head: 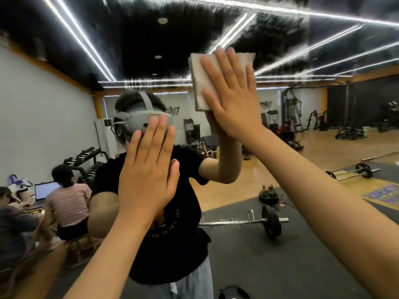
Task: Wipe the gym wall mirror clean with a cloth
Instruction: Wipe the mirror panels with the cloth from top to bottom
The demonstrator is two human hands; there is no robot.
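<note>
The cloth (pixel 200 83), a pale folded square, sits high on the mirror (pixel 54 100), right of centre in my view, over the reflected dark ceiling. My right hand (pixel 233 98) lies flat across it with the fingers straight and spread, pressing rather than gripping. The palm covers the cloth's lower right part. Its left edge, with the folded layers showing, its top edge and its lower left corner stand out clear of the hand, and the top right corner peeks out past my fingertips.

My left hand (pixel 149 175) is lower and to the left, apart from the cloth. It is held flat toward the glass with the fingers straight and close together, holding nothing. I cannot tell whether the palm touches the glass.

The mirror runs past every side of my view. There is open glass above the cloth, a broad stretch to its right and more to its left, above my left hand. Both forearms reach up from the bottom edge of the view, the right one crossing the lower right.

Behind the hands is the reflection of a person in a black T-shirt (pixel 172 244) and a grey headset (pixel 138 119). Beyond it, a barbell (pixel 254 221) lies on a dark floor mat, and a second barbell (pixel 354 172) lies farther right. A dumbbell rack (pixel 90 158) stands by the white wall, seated people with a laptop (pixel 46 190) are at lower left, and gym machines (pixel 291 111) are at the back.
</note>
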